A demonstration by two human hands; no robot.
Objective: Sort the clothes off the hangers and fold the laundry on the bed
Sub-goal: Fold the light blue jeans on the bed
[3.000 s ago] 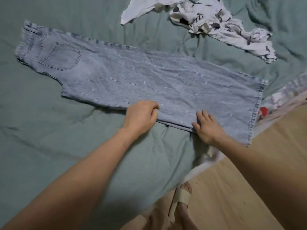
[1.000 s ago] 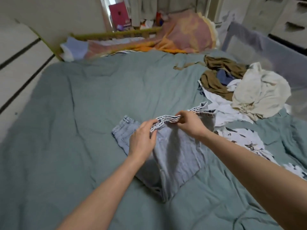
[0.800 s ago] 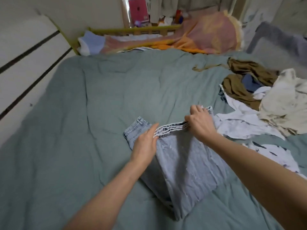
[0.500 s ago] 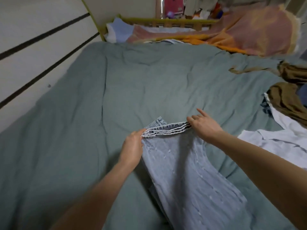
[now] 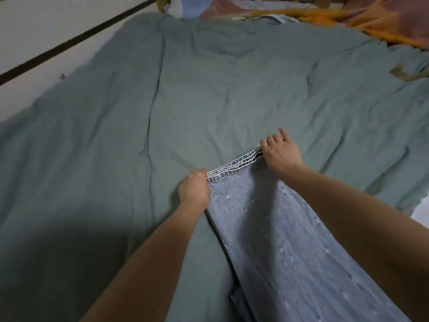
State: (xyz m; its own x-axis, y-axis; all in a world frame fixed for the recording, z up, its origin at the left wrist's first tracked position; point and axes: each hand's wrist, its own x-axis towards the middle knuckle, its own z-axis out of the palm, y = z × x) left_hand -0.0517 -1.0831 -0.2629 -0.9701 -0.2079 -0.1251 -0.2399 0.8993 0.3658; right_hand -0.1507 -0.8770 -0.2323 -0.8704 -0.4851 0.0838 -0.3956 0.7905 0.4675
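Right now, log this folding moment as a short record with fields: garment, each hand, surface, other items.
garment: light blue jeans folded lengthwise, stacked hems at the far end, lying flat
left hand: left hand grips the near-left corner of the hems, fingers curled
right hand: right hand holds the far-right corner of the hems, some fingers extended past it
surface: green bedcover, wrinkled
other items: orange and pink blanket at the head of the bed; olive cloth strip at the right edge
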